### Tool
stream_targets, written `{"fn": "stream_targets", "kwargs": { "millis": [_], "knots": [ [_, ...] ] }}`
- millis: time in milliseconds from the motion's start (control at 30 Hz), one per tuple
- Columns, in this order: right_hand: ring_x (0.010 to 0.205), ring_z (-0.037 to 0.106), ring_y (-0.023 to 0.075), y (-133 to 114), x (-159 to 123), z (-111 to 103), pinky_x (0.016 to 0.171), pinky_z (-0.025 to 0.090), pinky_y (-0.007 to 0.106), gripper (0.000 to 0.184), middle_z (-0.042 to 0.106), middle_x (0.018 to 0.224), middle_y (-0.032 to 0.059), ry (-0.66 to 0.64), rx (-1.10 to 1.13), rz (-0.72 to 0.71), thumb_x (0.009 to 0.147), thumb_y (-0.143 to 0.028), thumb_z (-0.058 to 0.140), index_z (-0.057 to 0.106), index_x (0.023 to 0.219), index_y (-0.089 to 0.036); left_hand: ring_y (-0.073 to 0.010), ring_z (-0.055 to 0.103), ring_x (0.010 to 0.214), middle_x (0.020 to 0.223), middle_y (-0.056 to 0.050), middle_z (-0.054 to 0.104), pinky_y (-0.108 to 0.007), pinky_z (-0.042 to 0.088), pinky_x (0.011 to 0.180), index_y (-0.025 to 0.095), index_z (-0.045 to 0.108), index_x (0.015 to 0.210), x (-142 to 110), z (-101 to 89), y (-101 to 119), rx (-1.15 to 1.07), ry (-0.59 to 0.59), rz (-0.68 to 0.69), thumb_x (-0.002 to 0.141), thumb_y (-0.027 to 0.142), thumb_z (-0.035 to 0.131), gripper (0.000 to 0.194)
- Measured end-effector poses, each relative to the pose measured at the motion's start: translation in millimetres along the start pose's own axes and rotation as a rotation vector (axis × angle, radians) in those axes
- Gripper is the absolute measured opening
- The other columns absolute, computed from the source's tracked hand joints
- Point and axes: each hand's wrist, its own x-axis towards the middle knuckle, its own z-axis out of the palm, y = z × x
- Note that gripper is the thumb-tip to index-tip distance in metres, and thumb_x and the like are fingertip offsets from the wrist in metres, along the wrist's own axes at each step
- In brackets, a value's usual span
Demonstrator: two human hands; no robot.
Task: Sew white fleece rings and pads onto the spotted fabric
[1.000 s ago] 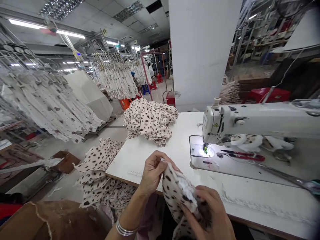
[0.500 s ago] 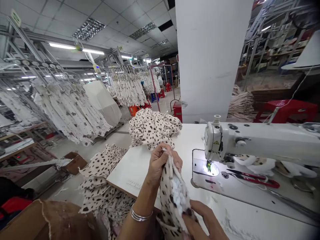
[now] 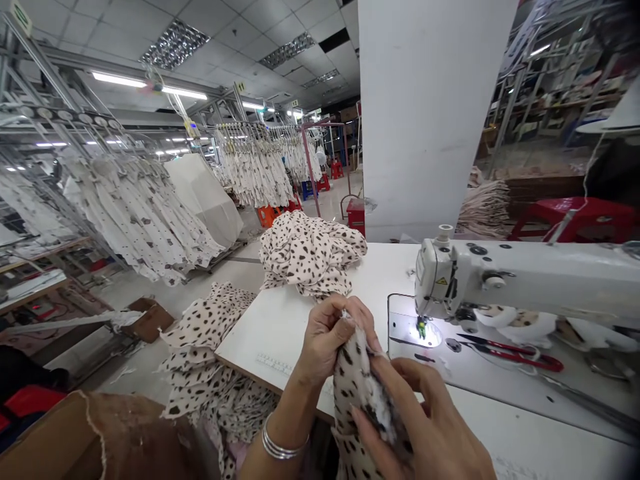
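A strip of pale fabric with dark spots (image 3: pixel 350 387) hangs between my hands, its fluffy white inside showing along the open edge. My left hand (image 3: pixel 327 340), with silver bangles at the wrist, pinches the top end of it. Lower down, my right hand (image 3: pixel 430 413) grips the side of the same fabric, thumb on one face and fingers on the other. Just right of my hands stands a white sewing machine (image 3: pixel 500 273) with its needle area lit. A heap of the same spotted fabric (image 3: pixel 310 253) lies on the table behind them.
Red-handled scissors (image 3: pixel 520 353) lie under the machine arm. More spotted fabric (image 3: pixel 200 353) hangs off the left of the white table (image 3: pixel 245 333). A cardboard box (image 3: pixel 125 433) stands at lower left; a white pillar (image 3: pixel 425 120) rises behind the table.
My right hand has moved up along the fabric edge, closer to my left hand, and the fluffy opening is narrower. My left hand keeps its pinch. The view has shifted slightly.
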Motion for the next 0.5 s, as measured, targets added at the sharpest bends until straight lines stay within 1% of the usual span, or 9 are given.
{"fn": "stream_targets", "kwargs": {
  "millis": [33, 100, 167, 233, 300, 333, 433, 500],
  "knots": [
    [0.061, 0.064, 0.013, 2, 2, -1, 0.037, 0.045, 0.017, 0.031, 0.06, 0.092, 0.0092, -0.015, -0.018, -0.045, 0.093, -0.035, 0.047, 0.054, 0.119, -0.021, -0.0173, 0.061, 0.063, 0.058, -0.002, 0.062, -0.028, 0.046, 0.062, 0.018, 0.06, 0.079, -1, 1.0, 2, 0.002, -0.006, -0.008, 0.088, 0.04, 0.066, 0.025],
    [0.053, 0.06, 0.0103, 5, 5, -3, 0.035, 0.042, 0.017, 0.02, 0.06, 0.086, 0.0066, -0.068, -0.017, -0.115, 0.092, -0.03, 0.047, 0.056, 0.107, -0.02, -0.0148, 0.059, 0.055, 0.058, -0.001, 0.063, -0.025, 0.045, 0.055, 0.017, 0.061, 0.08, -2, 3.3, 4, 0.007, -0.011, -0.04, 0.089, 0.038, 0.065, 0.023],
    [0.05, 0.058, 0.0094, 5, 6, -3, 0.035, 0.042, 0.017, 0.01, 0.058, 0.083, 0.0045, -0.126, 0.018, -0.131, 0.091, -0.027, 0.046, 0.054, 0.093, -0.022, -0.0127, 0.057, 0.049, 0.058, -0.001, 0.062, -0.022, 0.043, 0.049, 0.017, 0.061, 0.082, -4, 5.6, 5, 0.003, 0.008, -0.062, 0.09, 0.037, 0.065, 0.022],
    [0.048, 0.057, 0.0091, 3, 6, -3, 0.036, 0.043, 0.017, 0.007, 0.056, 0.081, 0.0032, -0.143, 0.06, -0.122, 0.091, -0.026, 0.046, 0.052, 0.088, -0.023, -0.0122, 0.056, 0.049, 0.058, -0.001, 0.063, -0.021, 0.043, 0.048, 0.016, 0.061, 0.082, -6, 6.9, 6, -0.01, 0.033, -0.045, 0.09, 0.036, 0.065, 0.022],
    [0.051, 0.059, 0.0101, -2, 4, -3, 0.038, 0.045, 0.018, 0.009, 0.057, 0.083, 0.0038, -0.111, 0.088, -0.068, 0.092, -0.028, 0.046, 0.052, 0.095, -0.024, -0.0128, 0.057, 0.05, 0.059, -0.001, 0.063, -0.022, 0.044, 0.049, 0.017, 0.061, 0.082, -7, 6.5, 7, -0.02, 0.048, -0.007, 0.091, 0.035, 0.064, 0.021],
    [0.056, 0.062, 0.0115, -5, 3, -3, 0.041, 0.048, 0.018, 0.013, 0.059, 0.086, 0.0051, -0.081, 0.099, -0.026, 0.093, -0.029, 0.045, 0.053, 0.102, -0.024, -0.0132, 0.057, 0.051, 0.059, -0.001, 0.063, -0.022, 0.045, 0.05, 0.017, 0.061, 0.082, -8, 5.7, 7, -0.024, 0.059, 0.021, 0.091, 0.035, 0.063, 0.02],
    [0.079, 0.068, 0.0185, -11, -4, -1, 0.056, 0.056, 0.024, 0.035, 0.063, 0.1, 0.0099, 0.02, 0.129, 0.116, 0.095, -0.033, 0.048, 0.046, 0.128, -0.025, -0.0133, 0.055, 0.054, 0.06, -0.001, 0.064, -0.023, 0.045, 0.054, 0.019, 0.062, 0.084, -10, 2.2, 9, -0.055, 0.11, 0.116, 0.093, 0.032, 0.061, 0.015],
    [0.087, 0.067, 0.0209, -14, -9, 1, 0.065, 0.058, 0.028, 0.042, 0.063, 0.103, 0.0106, 0.044, 0.159, 0.166, 0.094, -0.034, 0.05, 0.042, 0.134, -0.024, -0.0131, 0.054, 0.056, 0.061, 0.0, 0.064, -0.023, 0.044, 0.055, 0.02, 0.062, 0.086, -13, 0.3, 11, -0.079, 0.121, 0.152, 0.094, 0.03, 0.059, 0.013]
  ]
}}
